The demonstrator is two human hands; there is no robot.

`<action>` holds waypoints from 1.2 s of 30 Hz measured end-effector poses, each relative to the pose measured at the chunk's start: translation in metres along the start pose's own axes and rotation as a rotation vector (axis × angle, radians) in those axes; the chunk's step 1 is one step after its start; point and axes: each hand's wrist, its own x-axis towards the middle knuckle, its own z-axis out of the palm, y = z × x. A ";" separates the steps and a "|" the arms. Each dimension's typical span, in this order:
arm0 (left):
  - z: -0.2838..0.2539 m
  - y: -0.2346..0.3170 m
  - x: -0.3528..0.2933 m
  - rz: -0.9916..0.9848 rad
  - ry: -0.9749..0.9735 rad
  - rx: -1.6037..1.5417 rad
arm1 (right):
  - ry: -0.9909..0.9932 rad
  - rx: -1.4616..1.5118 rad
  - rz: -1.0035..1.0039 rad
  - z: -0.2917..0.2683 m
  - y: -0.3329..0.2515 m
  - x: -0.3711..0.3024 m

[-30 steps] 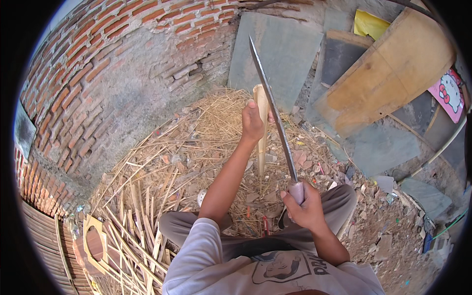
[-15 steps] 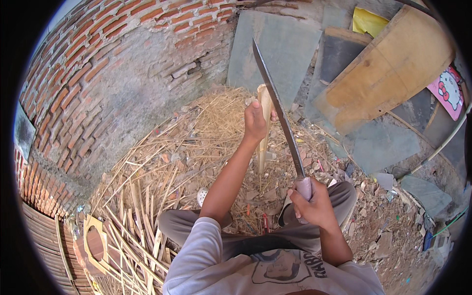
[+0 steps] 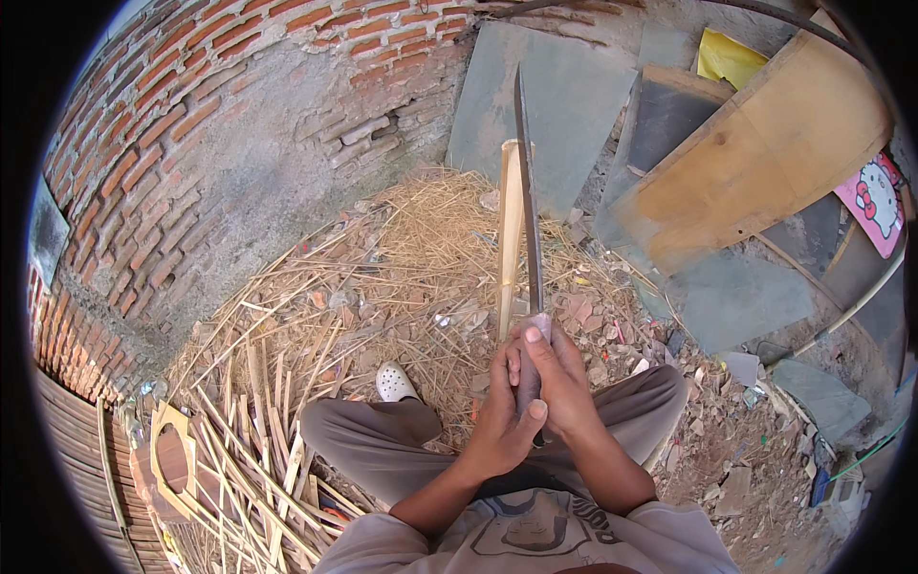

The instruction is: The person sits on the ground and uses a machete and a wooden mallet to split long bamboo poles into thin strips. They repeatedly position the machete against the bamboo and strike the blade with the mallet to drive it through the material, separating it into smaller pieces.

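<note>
Both of my hands are together on the handle of a long machete, its dark blade pointing away from me. My right hand wraps the handle near the blade. Against the lower part of the handle, my left hand is closed, with its thumb along it. Just left of the blade is a pale split bamboo piece, and its lower end passes out of sight close to my hands. Whether the blade touches the bamboo, I cannot tell.
Bamboo strips lie heaped at the left, beside a cut wooden board. Straw and rubble cover the ground ahead. A brick wall rises at the left. Grey panels and a brown board lean at the far side.
My left hand has let go of the bamboo and come back to the machete handle. The machete has moved left, and its blade is now more upright beside the bamboo.
</note>
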 end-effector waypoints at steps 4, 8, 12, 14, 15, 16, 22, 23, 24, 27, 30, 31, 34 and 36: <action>-0.011 0.013 -0.002 -0.184 0.097 -0.076 | -0.023 -0.070 -0.012 0.015 0.000 0.011; -0.032 0.017 0.002 -0.268 0.163 -0.012 | -0.087 -0.403 -0.278 -0.005 -0.018 0.014; -0.048 0.031 -0.001 -0.273 0.203 -0.096 | 0.376 -0.641 -0.425 -0.108 -0.040 0.010; -0.054 0.033 -0.003 -0.277 0.209 -0.117 | 0.790 -0.588 -0.362 -0.203 -0.030 0.003; -0.058 0.035 -0.001 -0.279 0.205 -0.121 | 0.944 -0.575 -0.405 -0.278 0.000 -0.007; -0.060 0.036 0.003 -0.280 0.197 -0.126 | 1.027 -0.582 -0.401 -0.370 0.046 -0.026; -0.074 0.050 0.000 -0.363 0.161 -0.135 | 0.840 -1.000 1.065 -0.484 0.340 -0.269; -0.078 0.057 -0.008 -0.386 0.187 -0.101 | 0.775 -0.950 1.160 -0.455 0.364 -0.282; -0.078 0.059 -0.008 -0.398 0.198 -0.104 | 0.803 -0.905 1.208 -0.429 0.379 -0.303; -0.086 0.067 -0.006 -0.427 0.238 -0.098 | 0.920 -0.895 1.195 -0.387 0.384 -0.324; -0.091 0.073 -0.005 -0.437 0.292 -0.118 | 1.018 -0.925 1.126 -0.378 0.375 -0.324; -0.088 0.076 -0.004 -0.441 0.303 -0.109 | 1.045 -0.932 1.109 -0.374 0.372 -0.328; -0.085 0.083 0.004 -0.408 0.285 -0.037 | 1.141 -0.967 1.036 -0.371 0.368 -0.327; -0.091 0.085 0.011 -0.375 0.217 0.085 | 1.215 -1.003 0.975 -0.370 0.364 -0.322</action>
